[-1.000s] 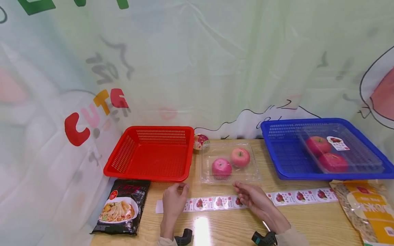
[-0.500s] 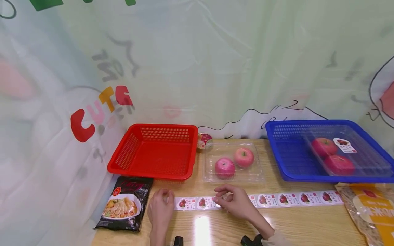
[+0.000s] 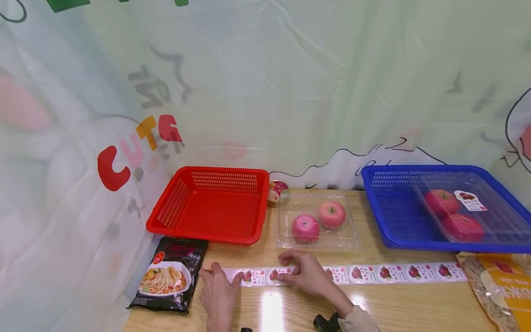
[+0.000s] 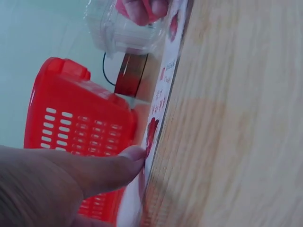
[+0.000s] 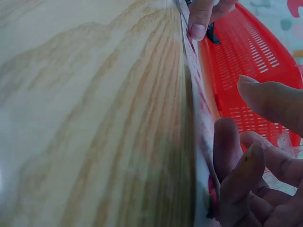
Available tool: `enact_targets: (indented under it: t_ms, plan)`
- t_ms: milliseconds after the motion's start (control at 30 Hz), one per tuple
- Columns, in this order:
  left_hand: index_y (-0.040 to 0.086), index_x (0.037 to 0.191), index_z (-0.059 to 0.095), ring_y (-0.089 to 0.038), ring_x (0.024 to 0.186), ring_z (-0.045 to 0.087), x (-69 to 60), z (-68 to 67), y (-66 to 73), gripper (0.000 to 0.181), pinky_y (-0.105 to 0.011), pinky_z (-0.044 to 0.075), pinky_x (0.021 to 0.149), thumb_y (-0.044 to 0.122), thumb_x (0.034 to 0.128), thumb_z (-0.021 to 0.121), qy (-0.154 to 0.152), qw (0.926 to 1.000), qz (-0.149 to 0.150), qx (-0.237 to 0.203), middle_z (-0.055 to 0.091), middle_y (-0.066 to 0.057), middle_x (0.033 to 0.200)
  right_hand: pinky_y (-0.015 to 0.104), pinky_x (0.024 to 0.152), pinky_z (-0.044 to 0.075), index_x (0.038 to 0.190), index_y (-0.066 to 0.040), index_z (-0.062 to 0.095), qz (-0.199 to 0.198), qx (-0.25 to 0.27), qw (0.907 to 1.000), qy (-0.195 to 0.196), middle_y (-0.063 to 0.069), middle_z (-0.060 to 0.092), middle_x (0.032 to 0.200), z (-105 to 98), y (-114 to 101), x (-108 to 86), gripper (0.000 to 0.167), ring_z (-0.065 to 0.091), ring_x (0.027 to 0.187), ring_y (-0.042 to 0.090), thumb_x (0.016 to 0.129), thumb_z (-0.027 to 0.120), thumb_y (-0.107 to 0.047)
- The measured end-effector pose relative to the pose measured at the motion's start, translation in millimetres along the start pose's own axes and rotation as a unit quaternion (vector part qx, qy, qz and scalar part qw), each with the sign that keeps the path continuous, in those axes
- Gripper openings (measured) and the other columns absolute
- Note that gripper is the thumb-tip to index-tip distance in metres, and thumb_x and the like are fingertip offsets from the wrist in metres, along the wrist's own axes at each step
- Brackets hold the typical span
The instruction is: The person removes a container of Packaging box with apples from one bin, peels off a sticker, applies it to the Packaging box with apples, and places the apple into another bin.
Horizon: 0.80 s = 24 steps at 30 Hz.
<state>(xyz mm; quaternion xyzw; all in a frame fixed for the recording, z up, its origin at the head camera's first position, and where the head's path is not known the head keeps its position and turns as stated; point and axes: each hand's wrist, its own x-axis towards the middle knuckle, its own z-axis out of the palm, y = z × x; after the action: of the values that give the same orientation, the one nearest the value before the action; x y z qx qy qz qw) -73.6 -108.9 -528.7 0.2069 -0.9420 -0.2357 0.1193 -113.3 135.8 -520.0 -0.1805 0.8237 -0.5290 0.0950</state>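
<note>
A left hand [image 3: 217, 295], thumb and forefinger spread, touches a sticker strip [image 3: 344, 275] lying across the table [image 3: 415, 309]; the right hand [image 3: 310, 277], loosely parted, holds nothing visible, contact unclear. One apple box [image 3: 295, 204] sits unlabelled; a second box [image 3: 499, 221], in the blue basket [image 3: 396, 221], is labelled.

So the right hand [image 3: 306, 272] blocked a bit of the sticker strip [image 3: 369, 274] — lettering on it was too tiny to read. The yellow bag [image 3: 504, 286] and blue basket [image 3: 396, 214] both ran off the head view's right edge. Round tub [image 3: 277, 189] was partly hidden by the red basket [image 3: 224, 212] — and the sticker strip's near end was blurry in the left wrist view.
</note>
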Motion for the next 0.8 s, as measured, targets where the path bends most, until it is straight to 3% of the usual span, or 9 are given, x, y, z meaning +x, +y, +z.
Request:
enact_targets:
  t_ms: [167, 267, 367, 467, 533, 600, 667, 800]
  plan:
    - [-0.006, 0.118, 0.057, -0.045, 0.066, 0.064, 0.2, 0.2, -0.6, 0.07, -0.056, 0.05, 0.054, 0.033, 0.0737, 0.096, -0.014, 0.9989, -0.021, -0.039, 0.056, -0.031, 0.1, 0.02, 0.059, 0.053, 0.121, 0.002, 0.07, 0.0, -0.007, 1.0, 0.0, 0.019, 0.076, 0.111, 0.4, 2.8, -0.4, 0.046, 0.061, 0.063, 0.003, 0.086, 0.09, -0.019]
    - [-0.004, 0.122, 0.061, -0.04, 0.073, 0.066, 2.2, 0.1, -2.3, 0.069, -0.054, 0.051, 0.061, 0.03, 0.0729, 0.097, -0.025, 0.996, -0.029, -0.08, 0.065, -0.025, 0.095, 0.02, 0.061, 0.054, 0.122, 0.003, 0.07, -0.004, -0.007, 1.0, -0.004, 0.02, 0.075, 0.111, 0.4, 5.1, -0.5, 0.045, 0.062, 0.064, 0.002, 0.086, 0.089, -0.018]
    - [-0.001, 0.116, 0.07, -0.029, 0.073, 0.064, 4.8, -0.5, -3.8, 0.058, -0.045, 0.049, 0.064, 0.029, 0.0733, 0.097, -0.039, 0.9894, -0.033, -0.136, 0.069, -0.013, 0.084, 0.02, 0.059, 0.054, 0.122, 0.003, 0.07, -0.006, -0.01, 0.9999, -0.004, 0.02, 0.075, 0.111, 0.9, 6.7, -0.4, 0.045, 0.061, 0.063, 0.002, 0.087, 0.088, -0.017]
    - [0.0, 0.102, 0.074, -0.017, 0.063, 0.059, 6.9, -1.1, -5.1, 0.041, -0.034, 0.046, 0.059, 0.027, 0.0781, 0.094, -0.064, 0.9757, -0.04, -0.206, 0.065, -0.005, 0.073, 0.021, 0.057, 0.052, 0.122, 0.002, 0.07, -0.001, -0.015, 0.9999, 0.0, 0.019, 0.076, 0.112, 2.4, 6.7, 0.2, 0.045, 0.059, 0.061, 0.002, 0.087, 0.089, -0.019]
    - [-0.001, 0.095, 0.072, -0.012, 0.055, 0.058, 8.1, -1.4, -6.2, 0.035, -0.028, 0.047, 0.053, 0.026, 0.083, 0.091, -0.087, 0.9611, -0.046, -0.258, 0.063, -0.005, 0.07, 0.021, 0.056, 0.052, 0.122, 0.001, 0.071, 0.004, -0.019, 0.9998, 0.005, 0.018, 0.077, 0.112, 3.9, 5.1, 0.8, 0.044, 0.059, 0.061, 0.002, 0.087, 0.089, -0.02]
    - [-0.002, 0.094, 0.068, -0.01, 0.049, 0.06, 9.1, -1.8, -7.2, 0.034, -0.025, 0.049, 0.046, 0.026, 0.0886, 0.087, -0.119, 0.9392, -0.06, -0.316, 0.06, -0.005, 0.07, 0.021, 0.056, 0.051, 0.121, 0.0, 0.071, 0.003, -0.021, 0.9997, 0.012, 0.017, 0.077, 0.112, 5.6, 2.9, 1.6, 0.044, 0.059, 0.061, 0.002, 0.087, 0.089, -0.02]
    - [-0.002, 0.098, 0.063, -0.014, 0.044, 0.064, 10.5, -1.7, -8.6, 0.035, -0.026, 0.052, 0.041, 0.026, 0.0937, 0.082, -0.155, 0.9119, -0.075, -0.373, 0.061, -0.007, 0.073, 0.02, 0.056, 0.051, 0.121, -0.001, 0.072, -0.002, -0.021, 0.9996, 0.019, 0.017, 0.077, 0.112, 7.6, 0.6, 2.2, 0.044, 0.059, 0.061, 0.001, 0.086, 0.09, -0.021]
    - [-0.002, 0.111, 0.055, -0.017, 0.049, 0.069, 13.2, -2.9, -10.3, 0.037, -0.028, 0.056, 0.044, 0.027, 0.0999, 0.076, -0.217, 0.8503, -0.105, -0.468, 0.067, -0.007, 0.081, 0.02, 0.056, 0.051, 0.12, 0.0, 0.072, -0.021, -0.018, 0.9991, 0.032, 0.018, 0.077, 0.111, 13.0, -1.3, 4.0, 0.045, 0.059, 0.061, -0.001, 0.084, 0.091, -0.019]
